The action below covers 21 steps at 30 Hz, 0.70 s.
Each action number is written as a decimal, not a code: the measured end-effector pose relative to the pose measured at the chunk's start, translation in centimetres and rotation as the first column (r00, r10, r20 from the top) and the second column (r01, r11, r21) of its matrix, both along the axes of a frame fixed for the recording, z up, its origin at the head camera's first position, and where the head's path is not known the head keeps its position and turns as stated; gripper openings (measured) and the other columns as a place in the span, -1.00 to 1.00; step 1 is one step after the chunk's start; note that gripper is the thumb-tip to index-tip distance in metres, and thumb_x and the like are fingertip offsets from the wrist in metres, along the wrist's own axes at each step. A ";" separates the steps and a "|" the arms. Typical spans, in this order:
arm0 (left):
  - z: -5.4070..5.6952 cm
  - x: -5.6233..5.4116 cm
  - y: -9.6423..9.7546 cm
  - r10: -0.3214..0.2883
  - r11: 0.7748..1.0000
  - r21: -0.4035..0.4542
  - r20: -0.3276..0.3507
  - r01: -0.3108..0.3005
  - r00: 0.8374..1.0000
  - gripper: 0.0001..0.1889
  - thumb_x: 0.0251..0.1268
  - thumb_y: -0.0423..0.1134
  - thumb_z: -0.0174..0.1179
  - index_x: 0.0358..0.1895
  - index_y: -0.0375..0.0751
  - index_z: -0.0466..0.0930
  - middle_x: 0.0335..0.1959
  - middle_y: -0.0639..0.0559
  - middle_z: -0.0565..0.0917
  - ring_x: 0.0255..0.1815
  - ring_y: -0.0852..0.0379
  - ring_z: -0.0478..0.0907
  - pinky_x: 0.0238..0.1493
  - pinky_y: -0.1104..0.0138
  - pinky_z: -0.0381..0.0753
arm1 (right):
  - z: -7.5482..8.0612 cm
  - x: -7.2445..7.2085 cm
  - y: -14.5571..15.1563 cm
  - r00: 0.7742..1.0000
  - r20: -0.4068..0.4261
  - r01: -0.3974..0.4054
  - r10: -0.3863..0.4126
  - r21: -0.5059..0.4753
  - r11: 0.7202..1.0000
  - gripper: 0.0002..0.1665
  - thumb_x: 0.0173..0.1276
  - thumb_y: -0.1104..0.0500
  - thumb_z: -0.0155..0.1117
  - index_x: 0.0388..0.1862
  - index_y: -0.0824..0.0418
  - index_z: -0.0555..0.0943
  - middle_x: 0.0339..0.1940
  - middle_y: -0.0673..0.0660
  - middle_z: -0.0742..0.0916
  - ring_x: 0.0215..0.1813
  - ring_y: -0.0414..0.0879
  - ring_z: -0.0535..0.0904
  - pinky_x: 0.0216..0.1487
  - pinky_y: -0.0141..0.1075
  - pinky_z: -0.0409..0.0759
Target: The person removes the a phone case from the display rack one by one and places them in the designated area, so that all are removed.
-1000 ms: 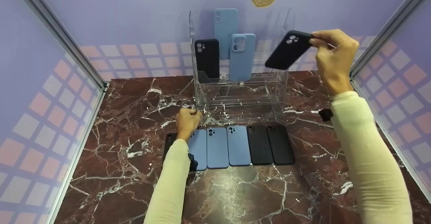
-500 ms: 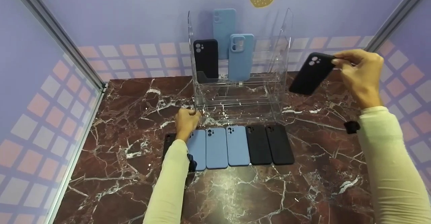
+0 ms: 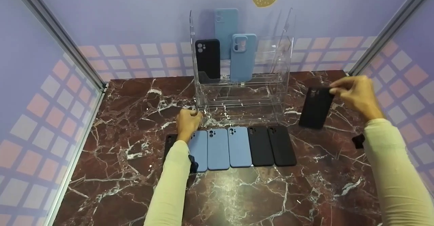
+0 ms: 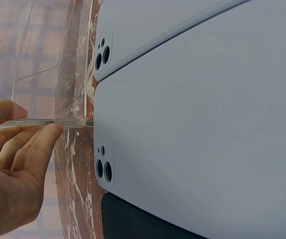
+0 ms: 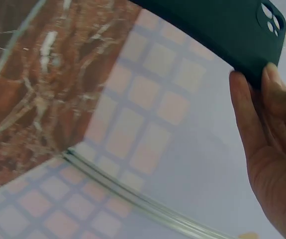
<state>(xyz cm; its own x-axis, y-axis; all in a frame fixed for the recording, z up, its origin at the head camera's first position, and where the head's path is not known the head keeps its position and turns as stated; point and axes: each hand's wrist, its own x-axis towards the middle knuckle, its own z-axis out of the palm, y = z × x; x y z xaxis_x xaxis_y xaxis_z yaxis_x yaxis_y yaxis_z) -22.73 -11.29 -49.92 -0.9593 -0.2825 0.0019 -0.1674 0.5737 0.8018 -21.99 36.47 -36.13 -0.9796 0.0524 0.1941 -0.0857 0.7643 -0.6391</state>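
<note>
At lower centre, 6 phone cases (image 3: pixel 239 147) lie in a row on the marbled table (image 3: pixel 234 199). Beyond, left of centre, my left hand (image 3: pixel 189 124) pinches the edge of the clear stand (image 3: pixel 240 104); right of centre, my right hand (image 3: pixel 358 95), thumb and fingers nearly meeting, pinches 1 black case (image 3: pixel 315 109) at its top corner. In the upper middle, the stand bears 2 blue cases (image 3: pixel 243 64) and another black case (image 3: pixel 208 61).

We see the held case (image 3: pixel 315 109) blurred in the head view and cropped by the right wrist view's top edge. The left sleeve (image 3: pixel 171 182) partly hides the leftmost case (image 3: pixel 170 141).
</note>
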 end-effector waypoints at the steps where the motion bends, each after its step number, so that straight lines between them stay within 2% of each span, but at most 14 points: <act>1: 0.0 0.0 0.0 -0.001 1.000 0.000 -0.003 0.001 1.000 -0.63 0.33 -0.21 0.30 -0.67 -0.25 0.66 -0.72 0.11 0.57 -0.62 0.12 0.38 -0.31 0.19 0.39 | -0.5 0.0 0.1 0.999 0.032 -0.019 0.019 -0.006 1.000 -0.78 0.27 0.38 0.44 -0.12 0.45 0.72 -0.14 0.46 0.75 -0.49 -0.28 0.61 -0.51 -0.42 0.57; 3: 0.0 0.0 0.0 -0.002 1.000 0.002 -0.003 0.002 1.000 -0.60 0.33 -0.21 0.29 -0.71 -0.23 0.61 -0.76 0.12 0.53 -0.64 0.13 0.36 -0.35 0.21 0.36 | -1.6 -0.1 0.3 0.995 0.076 -0.061 0.061 -0.012 0.998 -0.77 0.26 0.40 0.43 -0.12 0.48 0.71 -0.16 0.46 0.75 -0.49 -0.25 0.64 -0.50 -0.39 0.59; 6: -0.1 0.0 0.0 -0.002 1.000 0.006 0.003 0.002 1.000 -0.63 0.33 -0.20 0.29 -0.68 -0.24 0.66 -0.77 0.16 0.53 -0.65 0.16 0.36 -0.38 0.24 0.34 | -3.1 -0.2 0.6 0.987 0.116 -0.115 0.113 0.005 0.993 -0.79 0.24 0.39 0.46 -0.16 0.49 0.72 -0.23 0.45 0.76 -0.49 -0.23 0.64 -0.49 -0.40 0.58; 10: -0.1 0.0 0.0 -0.009 1.000 0.009 0.010 0.009 1.000 -0.65 0.35 -0.19 0.26 -0.60 -0.29 0.71 -0.77 0.16 0.52 -0.66 0.16 0.35 -0.41 0.23 0.33 | -4.9 -0.3 1.0 0.977 0.160 -0.149 0.143 0.026 0.988 -0.80 0.24 0.33 0.49 -0.20 0.45 0.75 -0.30 0.40 0.78 -0.53 -0.16 0.60 -0.55 -0.36 0.53; 14: -0.1 0.0 0.0 -0.009 1.000 0.010 0.019 0.009 1.000 -0.65 0.36 -0.18 0.26 -0.58 -0.32 0.72 -0.75 0.13 0.55 -0.65 0.14 0.36 -0.37 0.21 0.37 | -6.4 -0.5 1.2 0.967 0.193 -0.179 0.167 0.045 0.983 -0.80 0.25 0.31 0.49 -0.21 0.43 0.76 -0.27 0.39 0.78 -0.48 -0.11 0.63 -0.51 -0.36 0.53; 16: -0.1 0.0 0.0 -0.006 1.000 0.015 0.022 0.006 1.000 -0.68 0.35 -0.19 0.27 -0.53 -0.30 0.76 -0.70 0.10 0.62 -0.62 0.13 0.40 -0.32 0.19 0.41 | -7.1 -0.5 1.2 0.960 0.220 -0.188 0.174 0.043 0.981 -0.81 0.26 0.32 0.48 -0.19 0.43 0.76 -0.23 0.40 0.78 -0.39 -0.05 0.68 -0.44 -0.37 0.55; 21: -0.1 0.0 0.0 -0.010 1.000 0.010 0.003 0.010 1.000 -0.79 0.34 -0.22 0.29 -0.36 -0.25 0.84 -0.42 -0.05 0.79 -0.47 0.02 0.60 -0.17 0.09 0.55 | -8.7 -0.6 0.8 0.935 0.307 -0.181 0.178 -0.018 0.983 -0.80 0.32 0.37 0.40 -0.14 0.50 0.73 -0.20 0.43 0.77 -0.26 0.19 0.75 -0.34 -0.31 0.65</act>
